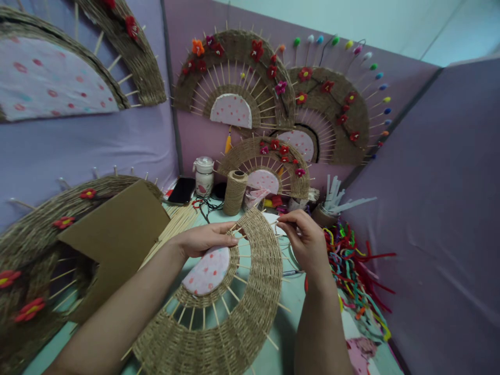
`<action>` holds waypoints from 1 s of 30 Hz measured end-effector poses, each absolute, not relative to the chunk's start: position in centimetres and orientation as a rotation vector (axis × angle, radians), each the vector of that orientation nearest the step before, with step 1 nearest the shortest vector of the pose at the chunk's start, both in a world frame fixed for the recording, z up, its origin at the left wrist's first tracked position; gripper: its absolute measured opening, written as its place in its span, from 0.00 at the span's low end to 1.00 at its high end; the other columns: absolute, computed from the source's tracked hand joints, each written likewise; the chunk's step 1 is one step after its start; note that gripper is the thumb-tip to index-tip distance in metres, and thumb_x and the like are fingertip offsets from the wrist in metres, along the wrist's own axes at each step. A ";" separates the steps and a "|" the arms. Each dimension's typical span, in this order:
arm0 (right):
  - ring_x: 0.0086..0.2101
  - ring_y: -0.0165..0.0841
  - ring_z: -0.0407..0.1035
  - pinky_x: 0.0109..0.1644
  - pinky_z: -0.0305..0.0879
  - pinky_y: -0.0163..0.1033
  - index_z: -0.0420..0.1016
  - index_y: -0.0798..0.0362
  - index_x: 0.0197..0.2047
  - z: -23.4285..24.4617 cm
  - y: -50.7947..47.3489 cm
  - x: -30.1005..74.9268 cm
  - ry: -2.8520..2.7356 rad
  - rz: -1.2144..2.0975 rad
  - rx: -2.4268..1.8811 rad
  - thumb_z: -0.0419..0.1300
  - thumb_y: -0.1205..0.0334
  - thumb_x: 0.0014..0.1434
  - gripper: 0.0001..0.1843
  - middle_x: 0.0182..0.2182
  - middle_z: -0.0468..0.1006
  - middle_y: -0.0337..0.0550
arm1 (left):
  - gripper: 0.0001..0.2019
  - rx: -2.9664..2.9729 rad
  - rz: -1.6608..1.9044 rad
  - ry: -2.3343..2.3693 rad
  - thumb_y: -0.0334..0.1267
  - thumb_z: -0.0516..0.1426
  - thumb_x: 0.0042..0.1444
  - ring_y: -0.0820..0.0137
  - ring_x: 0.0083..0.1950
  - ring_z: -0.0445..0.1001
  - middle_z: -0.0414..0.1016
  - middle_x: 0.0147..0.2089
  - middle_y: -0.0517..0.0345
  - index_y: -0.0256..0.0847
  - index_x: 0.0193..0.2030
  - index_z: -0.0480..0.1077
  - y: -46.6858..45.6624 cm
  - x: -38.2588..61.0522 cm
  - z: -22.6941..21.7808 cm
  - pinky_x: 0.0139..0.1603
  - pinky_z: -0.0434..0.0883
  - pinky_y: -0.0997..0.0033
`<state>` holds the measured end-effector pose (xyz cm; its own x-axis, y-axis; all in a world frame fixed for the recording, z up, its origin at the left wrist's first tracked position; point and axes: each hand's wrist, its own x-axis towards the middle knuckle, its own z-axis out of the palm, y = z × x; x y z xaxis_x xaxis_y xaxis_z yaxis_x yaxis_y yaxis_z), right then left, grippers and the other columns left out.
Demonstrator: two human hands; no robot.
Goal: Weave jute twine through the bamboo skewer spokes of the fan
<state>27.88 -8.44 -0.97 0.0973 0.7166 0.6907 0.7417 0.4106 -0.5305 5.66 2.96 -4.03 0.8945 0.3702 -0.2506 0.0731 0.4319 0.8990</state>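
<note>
In front of me a half-round woven fan (265, 271) of brown twine on thin wooden sticks is held tilted. A white half-disc with red and pink spots (209, 271) fills its centre. My left hand (209, 238) grips the inner band near the fan's upper end, thumb on top and fingers partly hidden behind. At the outer edge, my right hand (302, 237) is closed in a pinch on the tip of a thin stick (274, 224) that pokes out of the weave. Other bare stick ends stick out along the fan's rim.
Behind stand a twine spool (235, 192), a lidded jar (203, 177) and a phone (182, 191). Loose sticks (175, 224) and folded cardboard (117, 239) lie left. Colourful pipe cleaners (359, 276) heap up right, beside a cup of white strips (326, 213). Finished fans (238, 44) hang behind.
</note>
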 end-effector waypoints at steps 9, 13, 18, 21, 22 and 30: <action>0.33 0.34 0.67 0.38 0.62 0.39 0.74 0.50 0.32 -1.2 -8.9 29.0 -1.651 0.200 -1.380 0.59 0.63 0.59 0.04 0.31 0.74 0.42 | 0.22 1.224 0.145 0.328 0.33 0.61 0.52 0.70 0.49 0.74 0.75 0.51 0.54 0.43 0.56 0.69 2.1 6.3 -4.1 0.46 0.69 0.75; 0.30 0.33 0.67 0.34 0.62 0.37 0.74 0.51 0.31 -1.7 -8.9 30.0 -1.533 0.506 -1.360 0.61 0.60 0.56 0.05 0.28 0.74 0.41 | 0.21 1.219 0.116 0.295 0.32 0.62 0.52 0.71 0.50 0.72 0.75 0.49 0.55 0.43 0.55 0.71 1.7 6.6 -4.2 0.48 0.67 0.76; 0.28 0.32 0.66 0.33 0.62 0.36 0.76 0.52 0.29 -2.4 -8.5 30.5 -1.450 0.662 -1.298 0.62 0.60 0.53 0.05 0.26 0.74 0.40 | 0.26 1.112 0.080 0.293 0.34 0.63 0.50 0.73 0.39 0.75 0.76 0.44 0.56 0.45 0.58 0.67 1.7 6.7 -4.7 0.37 0.68 0.77; 0.28 0.31 0.66 0.33 0.62 0.36 0.77 0.52 0.28 -2.7 -8.1 30.2 -1.416 0.674 -1.266 0.62 0.60 0.52 0.05 0.26 0.75 0.40 | 0.28 1.020 0.077 0.276 0.35 0.65 0.49 0.74 0.35 0.75 0.77 0.40 0.56 0.44 0.58 0.67 1.6 6.9 -5.1 0.34 0.69 0.78; 0.28 0.31 0.65 0.33 0.62 0.36 0.76 0.52 0.28 -2.7 -7.9 30.1 -1.400 0.667 -1.268 0.62 0.60 0.52 0.05 0.26 0.75 0.40 | 0.27 0.988 0.075 0.272 0.36 0.65 0.49 0.74 0.34 0.75 0.77 0.39 0.57 0.43 0.57 0.68 1.4 7.0 -5.2 0.34 0.69 0.78; 0.29 0.32 0.66 0.34 0.61 0.37 0.75 0.51 0.29 -2.9 -7.2 29.4 -1.382 0.390 -1.321 0.61 0.60 0.54 0.05 0.27 0.74 0.39 | 0.25 0.904 0.010 0.314 0.36 0.66 0.47 0.74 0.34 0.77 0.79 0.39 0.54 0.39 0.54 0.70 0.4 7.9 -5.3 0.41 0.71 0.75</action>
<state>29.42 -7.16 -2.89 0.2575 0.8434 0.4716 0.4718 0.3162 -0.8231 7.90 0.41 -5.26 0.9542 0.1397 -0.2646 0.1234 0.6220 0.7733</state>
